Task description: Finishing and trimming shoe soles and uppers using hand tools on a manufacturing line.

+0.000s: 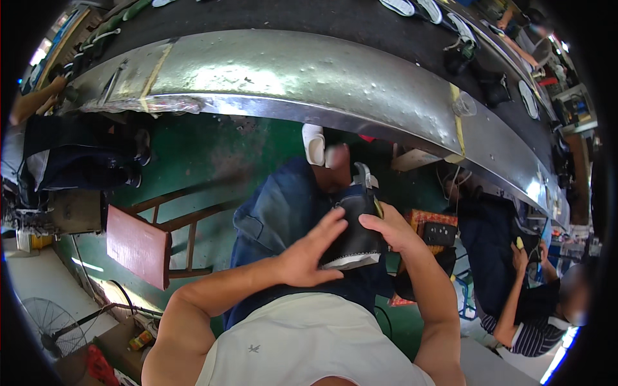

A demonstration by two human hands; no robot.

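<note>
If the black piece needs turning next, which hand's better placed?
Right hand, probably: its thumb lies over the right edge of the black piece, fingers hidden. Left hand is spread open opposite; contact unclear.

Shoe upper (356, 233) before you: black, white at its near edge. Your shirt (309, 328): white, small grey emblem. Your trousers (273, 209): blue, faded lighter in patches. Your clog (314, 147): white. Stool seat (136, 249) at your left: reddish brown. Floor (199, 145): green. Bench edge (309, 72): silver, yellow-tan strips crossing it. Belt (270, 16): near-black. Co-worker's sleeve (539, 336), right: dark with pale stripes.
</note>
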